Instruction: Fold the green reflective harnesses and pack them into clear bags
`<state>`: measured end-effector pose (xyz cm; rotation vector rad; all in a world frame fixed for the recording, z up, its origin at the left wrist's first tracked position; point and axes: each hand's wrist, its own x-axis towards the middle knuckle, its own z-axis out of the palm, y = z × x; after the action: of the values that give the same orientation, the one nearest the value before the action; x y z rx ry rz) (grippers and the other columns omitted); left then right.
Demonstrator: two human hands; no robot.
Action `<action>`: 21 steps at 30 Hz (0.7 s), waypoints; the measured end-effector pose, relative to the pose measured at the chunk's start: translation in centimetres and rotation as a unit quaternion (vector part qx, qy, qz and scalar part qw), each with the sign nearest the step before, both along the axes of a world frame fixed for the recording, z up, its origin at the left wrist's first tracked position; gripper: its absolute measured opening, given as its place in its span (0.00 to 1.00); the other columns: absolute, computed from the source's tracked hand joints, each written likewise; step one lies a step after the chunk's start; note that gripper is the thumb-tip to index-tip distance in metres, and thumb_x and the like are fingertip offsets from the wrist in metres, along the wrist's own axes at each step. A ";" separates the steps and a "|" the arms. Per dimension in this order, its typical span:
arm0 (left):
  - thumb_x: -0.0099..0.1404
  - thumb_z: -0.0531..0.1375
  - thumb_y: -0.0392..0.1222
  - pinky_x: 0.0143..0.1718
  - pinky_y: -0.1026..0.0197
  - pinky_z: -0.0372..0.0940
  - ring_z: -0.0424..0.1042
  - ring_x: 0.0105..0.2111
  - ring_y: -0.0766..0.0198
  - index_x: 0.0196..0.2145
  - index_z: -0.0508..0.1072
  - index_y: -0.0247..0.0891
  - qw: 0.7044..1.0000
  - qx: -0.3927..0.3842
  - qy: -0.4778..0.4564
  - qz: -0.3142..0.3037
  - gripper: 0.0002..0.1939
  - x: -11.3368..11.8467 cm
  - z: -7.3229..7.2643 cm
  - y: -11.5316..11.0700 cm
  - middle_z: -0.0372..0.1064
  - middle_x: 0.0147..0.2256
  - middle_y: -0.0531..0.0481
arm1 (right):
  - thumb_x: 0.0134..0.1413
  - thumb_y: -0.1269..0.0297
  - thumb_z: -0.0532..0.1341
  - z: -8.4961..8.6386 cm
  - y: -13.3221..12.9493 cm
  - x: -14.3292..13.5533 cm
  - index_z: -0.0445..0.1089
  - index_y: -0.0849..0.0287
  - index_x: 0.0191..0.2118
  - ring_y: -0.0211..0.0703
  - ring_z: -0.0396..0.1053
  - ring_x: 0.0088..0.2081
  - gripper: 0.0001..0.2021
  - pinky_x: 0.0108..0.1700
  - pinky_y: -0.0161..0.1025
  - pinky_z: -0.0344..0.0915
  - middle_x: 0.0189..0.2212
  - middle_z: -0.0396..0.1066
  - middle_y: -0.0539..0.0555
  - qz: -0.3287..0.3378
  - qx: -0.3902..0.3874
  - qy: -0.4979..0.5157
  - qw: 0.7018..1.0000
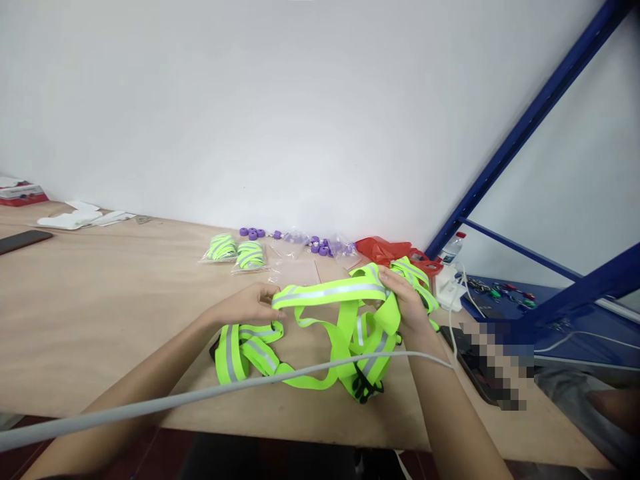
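Note:
A neon-yellow reflective strap (330, 293) with a silver stripe is stretched between my two hands above the table. My left hand (253, 303) pinches its left end, while my right hand (405, 300) grips the other end with the thumb on top. Looser loops of the same harness hang and lie below, with a black buckle (365, 387) near the front. Behind my right hand lies another bunch of neon straps (413, 277); whether it joins the held one I cannot tell. A pale cable (240, 385) crosses in front of the harness and my right forearm.
Two bagged straps (221, 247) lie beyond my left hand. Purple round pieces (320, 247), clear plastic bags (294, 272) and a red bag (383, 249) line the wall. To the right are a bottle (453, 247), a phone (467, 367) and a blue metal frame (525, 113).

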<state>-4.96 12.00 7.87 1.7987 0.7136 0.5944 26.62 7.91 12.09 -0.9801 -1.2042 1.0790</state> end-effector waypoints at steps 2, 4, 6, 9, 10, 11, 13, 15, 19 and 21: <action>0.56 0.71 0.51 0.33 0.63 0.64 0.71 0.29 0.63 0.28 0.77 0.35 0.995 -0.027 -0.092 0.001 0.15 -0.2 0.6 0.8 0.74 0.27 0.50 | 0.46 0.53 0.70 0.2 -0.1 0.1 0.74 0.56 0.33 0.37 0.59 0.18 0.13 0.21 0.37 0.60 0.20 0.66 0.48 0.031 0.004 0.040 0.999; 0.53 0.71 0.58 0.30 0.63 0.64 0.70 0.26 0.64 0.23 0.75 0.34 0.989 -0.028 -0.146 -0.004 0.22 -0.4 1.6 1.5 0.72 0.22 0.49 | 0.48 0.55 0.67 0.5 -0.2 0.0 0.73 0.56 0.36 0.39 0.60 0.19 0.12 0.23 0.39 0.62 0.21 0.65 0.48 0.059 0.016 0.064 0.996; 0.51 0.70 0.66 0.28 0.63 0.65 0.71 0.24 0.63 0.25 0.75 0.34 0.984 -0.029 -0.177 -0.016 0.28 -0.3 3.0 1.7 0.73 0.23 0.46 | 0.50 0.54 0.65 0.9 -0.4 0.0 0.73 0.55 0.40 0.42 0.66 0.24 0.13 0.27 0.41 0.66 0.26 0.70 0.51 0.073 0.033 0.061 0.995; 0.54 0.69 0.65 0.23 0.64 0.64 0.76 0.26 0.60 0.37 0.79 0.34 0.969 -0.034 -0.240 -0.038 0.29 0.4 5.2 1.2 0.79 0.36 0.39 | 0.51 0.51 0.62 1.7 -0.7 0.0 0.73 0.54 0.44 0.51 0.74 0.34 0.18 0.34 0.47 0.71 0.39 0.76 0.58 0.093 0.048 0.025 0.994; 0.55 0.70 0.61 0.22 0.65 0.64 0.78 0.29 0.58 0.42 0.79 0.36 0.962 -0.034 -0.268 -0.046 0.27 0.6 5.8 0.9 0.79 0.43 0.37 | 0.51 0.50 0.62 2.1 -0.8 0.0 0.73 0.54 0.46 0.53 0.75 0.36 0.19 0.36 0.49 0.72 0.42 0.77 0.60 0.099 0.052 0.017 0.994; 0.57 0.71 0.56 0.22 0.66 0.63 0.80 0.33 0.55 0.46 0.79 0.38 0.953 -0.030 -0.297 -0.051 0.25 0.8 6.4 0.5 0.77 0.49 0.36 | 0.51 0.50 0.62 2.4 -0.9 0.1 0.73 0.54 0.47 0.55 0.75 0.38 0.20 0.38 0.50 0.73 0.44 0.77 0.60 0.105 0.055 0.016 0.993; 0.58 0.71 0.48 0.24 0.66 0.66 0.80 0.43 0.47 0.50 0.78 0.41 0.939 -0.013 -0.339 -0.057 0.23 1.2 7.4 -0.2 0.70 0.58 0.35 | 0.49 0.51 0.65 3.1 -0.9 0.3 0.73 0.53 0.48 0.54 0.75 0.39 0.20 0.39 0.51 0.73 0.44 0.77 0.59 0.113 0.059 0.031 0.991; 0.57 0.71 0.46 0.30 0.61 0.70 0.74 0.53 0.39 0.50 0.79 0.42 0.933 0.011 -0.356 -0.061 0.23 1.4 8.0 -0.7 0.64 0.64 0.36 | 0.47 0.55 0.68 3.7 -0.9 0.5 0.75 0.52 0.47 0.51 0.75 0.37 0.20 0.39 0.49 0.74 0.44 0.78 0.57 0.112 0.058 0.043 0.991; 0.58 0.71 0.54 0.47 0.49 0.72 0.61 0.63 0.33 0.50 0.80 0.40 0.931 0.033 -0.355 -0.076 0.25 1.7 8.7 -1.1 0.59 0.66 0.37 | 0.45 0.61 0.71 4.9 -1.1 0.9 0.76 0.52 0.51 0.49 0.75 0.38 0.23 0.43 0.47 0.73 0.44 0.79 0.55 0.112 0.056 0.013 0.992; 0.60 0.68 0.59 0.47 0.51 0.73 0.66 0.61 0.36 0.51 0.79 0.38 0.939 0.007 -0.335 -0.073 0.28 2.0 9.1 -1.0 0.66 0.62 0.35 | 0.47 0.62 0.70 5.4 -1.3 0.9 0.74 0.53 0.55 0.51 0.76 0.39 0.26 0.46 0.49 0.72 0.42 0.79 0.55 0.137 0.055 -0.007 0.989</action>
<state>-2.97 10.99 16.98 1.4991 0.1076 1.0376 27.56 6.58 17.53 -0.7522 -1.4235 1.2056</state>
